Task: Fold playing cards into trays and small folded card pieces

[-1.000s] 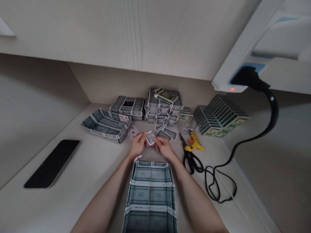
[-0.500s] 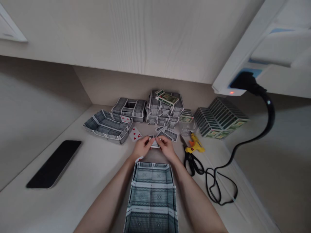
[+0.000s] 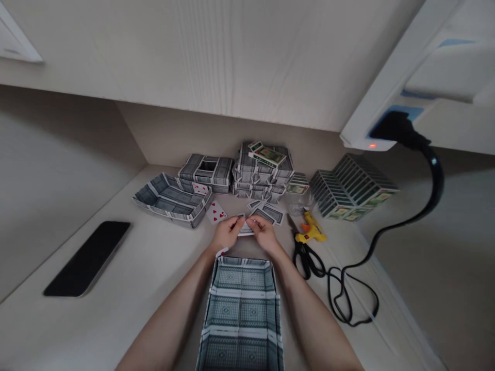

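My left hand [image 3: 227, 233] and my right hand [image 3: 263, 233] both pinch a playing card [image 3: 246, 230] between thumbs and fingers. It is partly covered by my fingertips. Between my forearms lies a long open tray made of playing cards [image 3: 240, 309], its patterned card backs facing up. Just beyond my hands, loose playing cards [image 3: 270, 212] lie face down in a small spread. To the left of them rests a face-up heart card [image 3: 216, 212]. A bit of another card with a red mark [image 3: 221, 252] shows beside my left wrist.
Further back stand another card tray [image 3: 170, 198], a card box with an opening [image 3: 207, 172] and stacked card boxes [image 3: 263, 172]. At right are black-handled scissors [image 3: 307, 257], a yellow glue gun [image 3: 312, 229], rows of card packs [image 3: 350, 188] and a black cord [image 3: 375, 237]. A phone [image 3: 88, 259] lies left.
The held card shows slightly more between my hands, which have barely moved. The whole view has shifted very slightly; the other objects stay put.
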The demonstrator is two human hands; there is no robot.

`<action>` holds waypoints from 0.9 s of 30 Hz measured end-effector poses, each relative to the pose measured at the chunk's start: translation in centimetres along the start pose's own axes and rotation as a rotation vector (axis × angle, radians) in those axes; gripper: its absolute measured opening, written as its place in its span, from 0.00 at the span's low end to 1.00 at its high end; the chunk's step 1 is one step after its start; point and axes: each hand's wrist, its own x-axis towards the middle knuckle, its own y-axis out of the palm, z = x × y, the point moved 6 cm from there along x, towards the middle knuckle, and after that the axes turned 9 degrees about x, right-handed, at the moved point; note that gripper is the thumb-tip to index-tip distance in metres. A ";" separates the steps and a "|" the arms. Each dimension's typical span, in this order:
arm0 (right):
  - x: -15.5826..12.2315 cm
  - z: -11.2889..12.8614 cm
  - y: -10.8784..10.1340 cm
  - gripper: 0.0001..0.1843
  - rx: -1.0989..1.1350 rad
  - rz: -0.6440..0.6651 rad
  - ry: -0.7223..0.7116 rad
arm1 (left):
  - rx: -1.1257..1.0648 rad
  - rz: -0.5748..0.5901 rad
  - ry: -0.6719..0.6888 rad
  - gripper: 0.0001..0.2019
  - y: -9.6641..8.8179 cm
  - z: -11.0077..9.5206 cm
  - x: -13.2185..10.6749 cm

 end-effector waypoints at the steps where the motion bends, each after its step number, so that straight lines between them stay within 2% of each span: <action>1: 0.0 0.1 0.0 0.14 -0.004 0.002 0.002 | 0.003 0.001 0.003 0.17 0.0 0.0 0.0; 10: 0.0 -0.1 0.1 0.14 0.003 0.023 0.006 | 0.106 -0.002 -0.009 0.19 0.0 0.1 -0.2; 14: -0.1 0.1 0.2 0.14 0.059 0.043 0.016 | 0.074 0.008 -0.033 0.19 0.1 0.3 -0.2; 19: -0.1 0.0 0.0 0.15 0.082 0.054 0.053 | 0.030 0.023 0.004 0.17 0.5 0.2 0.0; 27: 0.0 -0.5 0.0 0.16 0.050 0.075 0.033 | 0.170 0.034 0.024 0.18 0.2 -0.2 -0.1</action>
